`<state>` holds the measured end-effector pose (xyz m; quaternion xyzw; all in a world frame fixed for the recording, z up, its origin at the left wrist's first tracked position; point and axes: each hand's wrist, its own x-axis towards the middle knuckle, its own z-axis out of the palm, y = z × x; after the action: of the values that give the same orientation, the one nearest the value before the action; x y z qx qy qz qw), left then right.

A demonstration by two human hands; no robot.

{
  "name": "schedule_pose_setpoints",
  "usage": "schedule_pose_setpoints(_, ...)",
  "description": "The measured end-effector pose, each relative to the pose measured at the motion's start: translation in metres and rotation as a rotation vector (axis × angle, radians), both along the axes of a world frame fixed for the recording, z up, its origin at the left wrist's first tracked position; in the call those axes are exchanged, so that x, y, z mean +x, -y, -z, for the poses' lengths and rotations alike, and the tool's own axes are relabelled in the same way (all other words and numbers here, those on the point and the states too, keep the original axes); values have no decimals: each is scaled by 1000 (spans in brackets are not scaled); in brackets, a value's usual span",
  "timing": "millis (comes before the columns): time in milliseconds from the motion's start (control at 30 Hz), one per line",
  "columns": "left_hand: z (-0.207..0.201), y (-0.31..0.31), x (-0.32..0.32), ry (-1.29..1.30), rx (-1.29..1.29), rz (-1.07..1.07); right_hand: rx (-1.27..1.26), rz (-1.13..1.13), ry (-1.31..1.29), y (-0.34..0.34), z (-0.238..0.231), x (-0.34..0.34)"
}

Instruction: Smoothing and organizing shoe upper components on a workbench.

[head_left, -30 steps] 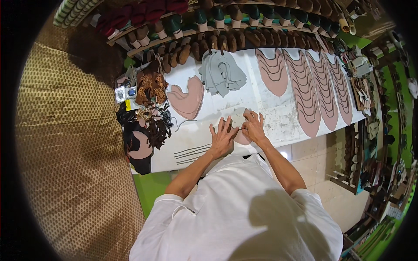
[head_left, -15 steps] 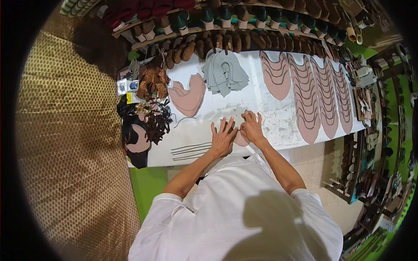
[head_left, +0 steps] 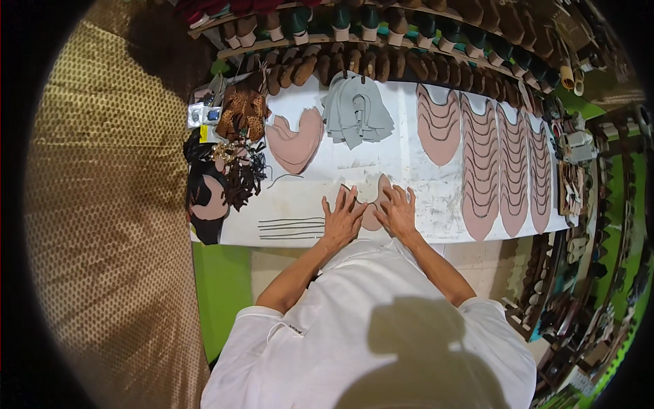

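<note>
On the white tabletop in front of me lies a pink U-shaped shoe upper piece, its rounded end toward me. A dark line follows part of its inner edge. My left hand rests on the piece's left arm, fingers spread, its thumb pointing inward to the curve. Over the right arm is my right hand, with fingers apart and the thumb at the piece's edge; the arm's tip shows beyond the fingers. Several thin dark strips lie side by side to the left of my left hand.
Rows of overlapping pink uppers cover the table's right side. Farther back are stacked pink pieces and grey pieces. Dark straps are heaped at left. Shoe lasts line the shelf behind the table.
My hands have moved a little apart, and the right fingers have spread. More of the pink upper shows between them, including its right tip. The whole view has shifted slightly.
</note>
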<state>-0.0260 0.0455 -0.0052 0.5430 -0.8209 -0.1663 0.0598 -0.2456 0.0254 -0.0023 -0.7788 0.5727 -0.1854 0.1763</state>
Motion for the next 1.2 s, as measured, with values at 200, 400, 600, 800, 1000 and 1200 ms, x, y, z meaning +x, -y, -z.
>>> schedule_pose_setpoints(200, -6, 2, -3, 39, 16, 2, 14, -123, 8, 4, 7, -8)
schedule_pose_setpoints(400, -4, 1, -6, 98, 43, -14, 37, -178, 13, 32, -2, -23)
schedule_pose_setpoints(600, -1, 2, -9, 138, 53, -36, 25, -215, 90, 22, -1, -40)
schedule_pose_setpoints(800, -3, -1, -10, 139, 36, -63, 4, -291, 19, 12, 5, -38)
schedule_pose_setpoints(1000, -7, -4, -11, 162, 64, -66, 76, -295, -6, 37, -11, -50)
schedule_pose_setpoints(1200, -10, -2, -14, 151, 59, -65, -44, -379, -90, 57, 1, -65)
